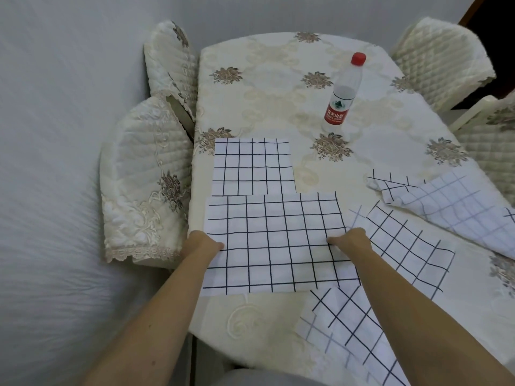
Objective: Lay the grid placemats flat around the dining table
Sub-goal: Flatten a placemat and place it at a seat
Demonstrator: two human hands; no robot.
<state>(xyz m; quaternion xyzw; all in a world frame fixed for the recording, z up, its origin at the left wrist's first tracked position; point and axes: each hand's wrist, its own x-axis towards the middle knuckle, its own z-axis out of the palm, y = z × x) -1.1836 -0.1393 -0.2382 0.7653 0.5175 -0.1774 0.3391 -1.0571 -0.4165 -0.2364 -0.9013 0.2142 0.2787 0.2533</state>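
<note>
The person holds one grid mat (273, 246) by its two short sides. The left hand (204, 243) pinches the left side and the right hand (349, 240) pinches the right side. Each grip is closed on the mat with the thumb on top. The other fingers are under the cloth, so I cannot see them.

The mat is spread wide over the near left part of the surface (278, 79). I cannot tell if it lies down or floats just above. Its far edge meets the near edge of a flat mat (252, 167) beside the chair (139, 176).

I think this is the laying-down step for a second mat. Next it needs its own spot, not on top of the flat mat, and then a smoothing. A slanted mat (404, 246), a crumpled mat (451, 199) and a folded mat (348, 330) wait on the right.
</note>
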